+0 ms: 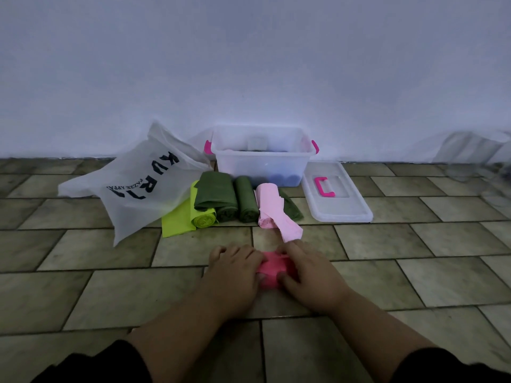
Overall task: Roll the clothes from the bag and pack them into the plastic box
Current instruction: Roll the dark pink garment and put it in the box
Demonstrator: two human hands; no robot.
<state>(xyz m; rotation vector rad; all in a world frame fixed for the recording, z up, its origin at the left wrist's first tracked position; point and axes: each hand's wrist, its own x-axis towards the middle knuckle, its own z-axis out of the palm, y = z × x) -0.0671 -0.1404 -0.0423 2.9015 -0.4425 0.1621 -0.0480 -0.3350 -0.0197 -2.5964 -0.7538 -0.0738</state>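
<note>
Both hands close together low on the floor [414,244]: left hand [235,268] and right hand [307,272] clamped on a hot pink garment [272,269], fingers curled over its top, thumbs at its near side. Bundled into a short roll, long axis running left to right, one end under each hand.

Just beyond, a row of rolled clothes with long axes running front to back, ends facing the person: lime roll [203,218] with a loose tail spread flat, two dark green rolls [215,194], pale pink roll [268,205] partly unwound toward the hands.

Behind the row, against the wall, clear plastic box [260,161], open, upright, dark shapes dimly visible through its front. Lid [340,205] flat on the floor to its right. White bag [143,186] slumped to its left, touching the lime roll.
</note>
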